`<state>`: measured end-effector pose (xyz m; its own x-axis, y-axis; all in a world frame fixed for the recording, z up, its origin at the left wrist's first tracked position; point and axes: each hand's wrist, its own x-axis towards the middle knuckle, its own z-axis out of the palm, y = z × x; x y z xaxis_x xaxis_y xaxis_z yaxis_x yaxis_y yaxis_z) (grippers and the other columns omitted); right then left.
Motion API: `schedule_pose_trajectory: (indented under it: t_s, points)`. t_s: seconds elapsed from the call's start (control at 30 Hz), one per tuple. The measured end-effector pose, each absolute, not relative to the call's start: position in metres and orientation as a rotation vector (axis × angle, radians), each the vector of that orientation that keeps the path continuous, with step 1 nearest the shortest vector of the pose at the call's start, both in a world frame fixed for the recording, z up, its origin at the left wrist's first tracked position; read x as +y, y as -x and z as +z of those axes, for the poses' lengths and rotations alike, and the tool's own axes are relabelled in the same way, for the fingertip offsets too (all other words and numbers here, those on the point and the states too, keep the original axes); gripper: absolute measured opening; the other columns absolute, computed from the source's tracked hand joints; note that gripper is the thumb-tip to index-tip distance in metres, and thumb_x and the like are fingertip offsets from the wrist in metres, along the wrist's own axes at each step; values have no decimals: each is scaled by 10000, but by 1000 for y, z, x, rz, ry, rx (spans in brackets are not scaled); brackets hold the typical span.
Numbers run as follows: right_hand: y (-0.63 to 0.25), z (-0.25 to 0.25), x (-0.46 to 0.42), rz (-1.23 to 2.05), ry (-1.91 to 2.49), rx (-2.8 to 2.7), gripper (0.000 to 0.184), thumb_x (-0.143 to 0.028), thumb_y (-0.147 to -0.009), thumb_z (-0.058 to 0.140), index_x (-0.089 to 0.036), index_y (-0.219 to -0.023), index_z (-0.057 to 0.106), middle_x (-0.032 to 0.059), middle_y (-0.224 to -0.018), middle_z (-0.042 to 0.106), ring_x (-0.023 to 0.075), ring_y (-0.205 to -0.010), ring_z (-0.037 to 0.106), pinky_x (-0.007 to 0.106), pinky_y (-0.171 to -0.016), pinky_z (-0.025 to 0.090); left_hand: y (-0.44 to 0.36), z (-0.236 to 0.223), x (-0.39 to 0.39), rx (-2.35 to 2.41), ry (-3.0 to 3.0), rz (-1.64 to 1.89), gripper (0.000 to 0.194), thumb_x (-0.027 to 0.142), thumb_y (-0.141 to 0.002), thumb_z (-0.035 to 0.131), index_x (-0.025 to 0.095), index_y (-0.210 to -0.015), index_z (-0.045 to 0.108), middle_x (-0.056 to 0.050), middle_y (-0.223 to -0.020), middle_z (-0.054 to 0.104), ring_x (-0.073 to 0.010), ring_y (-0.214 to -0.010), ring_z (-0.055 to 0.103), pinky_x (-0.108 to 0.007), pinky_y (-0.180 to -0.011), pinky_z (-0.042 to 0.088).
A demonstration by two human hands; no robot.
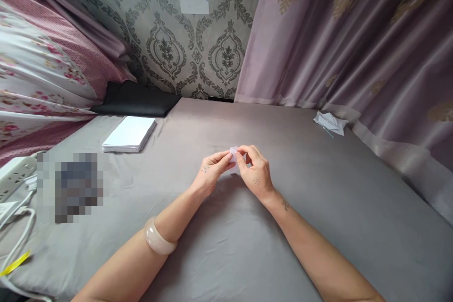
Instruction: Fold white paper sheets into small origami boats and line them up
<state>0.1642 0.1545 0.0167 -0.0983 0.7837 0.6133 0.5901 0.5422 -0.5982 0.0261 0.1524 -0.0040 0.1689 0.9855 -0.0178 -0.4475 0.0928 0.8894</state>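
My left hand (211, 173) and my right hand (255, 170) meet over the middle of a grey cloth-covered table (318, 198). Both pinch a small folded piece of white paper (234, 154) between thumb and fingertips, just above the cloth. Most of the paper is hidden behind my fingers. A pale bangle (158, 239) sits on my left forearm.
A stack of white paper (129, 134) lies at the back left, with a black flat case (136, 99) behind it. Folded white paper pieces (331, 123) rest at the back right near the curtain (354, 33). A white power strip (14, 174) and cables lie at the left edge.
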Motion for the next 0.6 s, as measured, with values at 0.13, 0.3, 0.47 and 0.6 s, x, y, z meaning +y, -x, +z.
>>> schedule_pose_trajectory:
  t_s: [0.13,0.3,0.47,0.6]
  points:
    - [-163,16,154,288,1162,-1773,127,-294,-904,509,-219,-838,587,10,-813,621,119,-612,486,257,-648,451,-26,-5,152,776,-885,1245,317,384,-776,713,179,-1017,739,-86,-1077,721,-247,-1060,639,-420,-1028,444]
    - [-161,16,153,301,1161,-1753,119,-293,-884,525,-220,-804,576,-4,-768,616,115,-595,472,254,-628,440,-27,-3,152,775,-897,1237,333,398,-759,727,180,-1011,741,-92,-1080,720,-263,-1078,633,-418,-1025,443]
    - [-160,17,153,378,1202,-1681,140,-323,-869,546,-218,-782,576,-22,-669,583,109,-546,475,244,-570,429,-28,-4,152,767,-910,1236,327,377,-775,716,177,-1032,733,-89,-1098,714,-261,-1085,629,-415,-1021,442]
    - [-160,16,153,446,1203,-1629,126,-346,-862,566,-220,-870,566,-16,-738,637,105,-553,524,239,-580,453,-28,-6,152,762,-922,1239,338,371,-784,707,168,-1054,724,-94,-1112,708,-258,-1082,628,-418,-1019,444]
